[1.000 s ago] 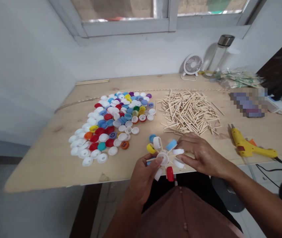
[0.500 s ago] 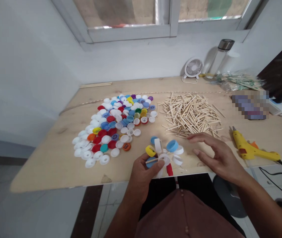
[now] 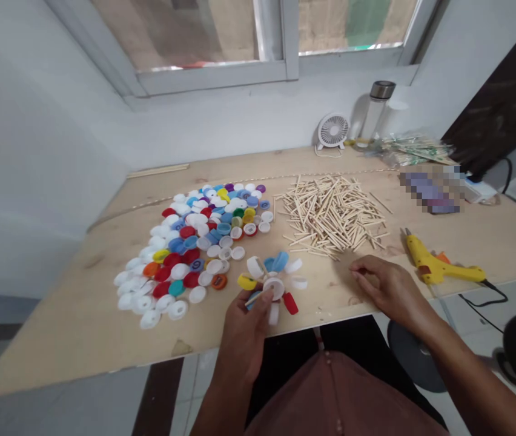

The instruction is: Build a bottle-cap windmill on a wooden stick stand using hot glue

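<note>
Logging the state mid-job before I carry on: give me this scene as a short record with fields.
left hand: holds a spoked piece of coloured plastic caps on wooden sticks
right hand: nearest the loose pile of short wooden sticks; nothing visible in its fingers
left side: spread of mixed-colour plastic bottle caps
right side: yellow glue gun with black cord

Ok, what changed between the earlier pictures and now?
The right hand let go of the cap-and-stick wheel and moved off to the right. The wheel shifted left, toward the loose caps. The left hand still holds it; the stick pile and yellow glue gun stayed put.
</note>
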A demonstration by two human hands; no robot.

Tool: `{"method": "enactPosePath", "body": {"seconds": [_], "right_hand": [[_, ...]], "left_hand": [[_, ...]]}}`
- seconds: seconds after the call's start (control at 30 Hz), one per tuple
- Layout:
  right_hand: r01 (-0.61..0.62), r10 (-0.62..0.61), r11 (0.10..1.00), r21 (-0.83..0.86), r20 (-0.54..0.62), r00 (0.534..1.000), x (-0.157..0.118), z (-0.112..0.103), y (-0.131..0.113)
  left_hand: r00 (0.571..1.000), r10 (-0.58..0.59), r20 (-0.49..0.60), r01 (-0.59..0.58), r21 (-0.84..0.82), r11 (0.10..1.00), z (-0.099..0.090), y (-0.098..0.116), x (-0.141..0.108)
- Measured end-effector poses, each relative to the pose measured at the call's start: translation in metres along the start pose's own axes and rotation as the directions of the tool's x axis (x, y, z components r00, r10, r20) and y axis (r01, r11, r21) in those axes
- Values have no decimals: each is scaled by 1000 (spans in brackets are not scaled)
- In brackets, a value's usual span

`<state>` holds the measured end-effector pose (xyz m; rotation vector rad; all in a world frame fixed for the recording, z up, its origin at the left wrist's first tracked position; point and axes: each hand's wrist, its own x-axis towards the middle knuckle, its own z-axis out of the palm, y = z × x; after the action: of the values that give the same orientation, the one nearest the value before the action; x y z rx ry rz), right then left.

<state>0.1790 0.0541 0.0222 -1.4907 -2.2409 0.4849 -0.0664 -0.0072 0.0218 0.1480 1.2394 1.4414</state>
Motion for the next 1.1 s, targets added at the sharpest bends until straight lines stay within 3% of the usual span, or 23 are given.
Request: {"method": "enactPosePath", "body": {"seconds": [0.2,0.37,0.67,0.93,1.1], "right_hand": [[-9,7,972,-234,-7,1000,15,18,-1],[-20,0,947,-322,-61,998,28,25,-9],[-14,-11,935,-355,-68,998,42,33,-16],[-35,11,946,-321,-76,997,38,31,-12],[-81,64,985,-153,-111,992,26,21,-5]], "left_hand": [[999,11,-39,-11,-11,1000,-5,1,2],[999,42,-30,-42,2,999,-11,-3,8],[998,54,-26,-54,-5,999,-13,-7,10],[999,23,-40,-25,-49,998,-5,1,4],[1000,17,0,-17,-90,996,-3,3,1]]}}
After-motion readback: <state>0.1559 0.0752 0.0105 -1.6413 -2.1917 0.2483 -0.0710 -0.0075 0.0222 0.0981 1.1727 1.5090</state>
